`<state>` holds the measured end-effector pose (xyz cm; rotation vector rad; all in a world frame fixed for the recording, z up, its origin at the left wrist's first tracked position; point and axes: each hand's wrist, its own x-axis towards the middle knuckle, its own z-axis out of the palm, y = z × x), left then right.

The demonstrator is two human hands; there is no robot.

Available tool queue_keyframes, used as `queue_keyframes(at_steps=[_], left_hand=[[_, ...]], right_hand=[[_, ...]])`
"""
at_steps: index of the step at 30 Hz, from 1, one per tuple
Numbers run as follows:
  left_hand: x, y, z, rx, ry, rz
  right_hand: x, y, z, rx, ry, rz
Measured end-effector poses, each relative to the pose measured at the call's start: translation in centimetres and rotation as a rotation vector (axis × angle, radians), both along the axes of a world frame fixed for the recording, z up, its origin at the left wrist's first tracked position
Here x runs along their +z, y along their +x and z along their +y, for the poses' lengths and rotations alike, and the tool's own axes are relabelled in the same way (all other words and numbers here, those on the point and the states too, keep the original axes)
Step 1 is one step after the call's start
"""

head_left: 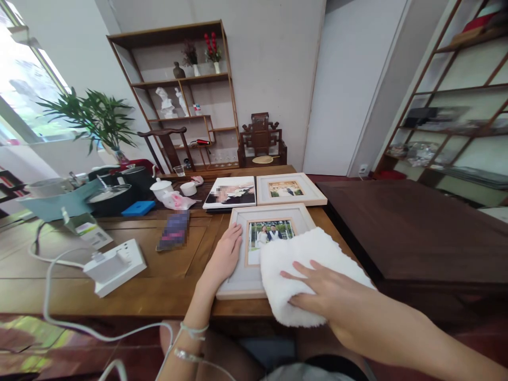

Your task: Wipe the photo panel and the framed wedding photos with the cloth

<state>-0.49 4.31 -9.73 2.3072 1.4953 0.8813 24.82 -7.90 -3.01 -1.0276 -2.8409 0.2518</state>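
Note:
A picture frame (235, 283) with a pale wooden border lies flat at the table's near edge, a photo of two people inside its mat. My left hand (227, 254) holds the frame's left side, fingers bent over the border. Under my right hand (323, 286) is a thick white towel (305, 246), gripped with the fingers partly spread and pressed into its folds. The towel covers the frame's right part and droops past its near edge. Behind lie a second wooden picture frame (317, 197) and a white-bordered photo panel (232, 182).
To the left are a white power strip (115, 267) with a cable, a small open box (88, 228), a phone-like object (173, 231), a blue box (138, 208), a white teapot (162, 187) and a dark pot (109, 198). A dark table (413, 227) adjoins on the right.

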Motion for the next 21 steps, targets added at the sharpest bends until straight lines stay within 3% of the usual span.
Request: queue_keyframes(at_steps=[4,9,15,18,21], left_hand=[[0.3,0.1,-0.2,-0.007,-0.028,-0.007],[0.4,0.2,-0.2,-0.012,-0.024,-0.009],[0.3,0.3,0.0,-0.021,-0.024,-0.002],[0.3,0.2,0.0,-0.02,-0.027,-0.016],[0.3,0.2,0.1,-0.029,-0.016,-0.033]], right_hand=[[-0.7,0.3,1.7,-0.069,-0.002,0.01],[-2.4,1.4,7.3,-0.225,0.153,0.005],[-2.6,1.7,13.8,-0.304,0.28,0.028],[-2.9,1.3,14.8,-0.27,0.252,0.011],[-3.0,1.2,12.9,-0.225,0.204,-0.003]])
